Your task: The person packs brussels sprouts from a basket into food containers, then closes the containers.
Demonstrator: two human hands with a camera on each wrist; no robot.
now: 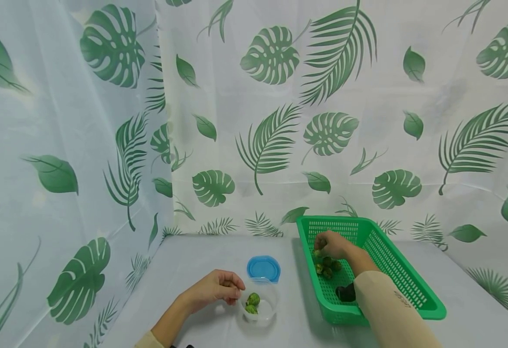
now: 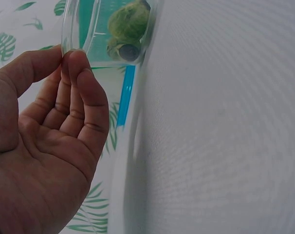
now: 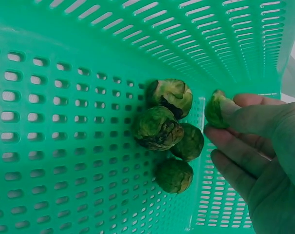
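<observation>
Four sprouts (image 3: 163,127) cluster in basket (image 1: 343,314) — lid (image 1: 263,267) behind bowl (image 1: 269,304).

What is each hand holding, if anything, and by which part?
The left hand pinches the clear bowl by its rim; the right hand pinches a green sprout by its side.

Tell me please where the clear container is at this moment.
In the head view, the clear container stands on the table, left of the green basket, just nearer than the blue lid; the left hand pinches its rim.
</observation>
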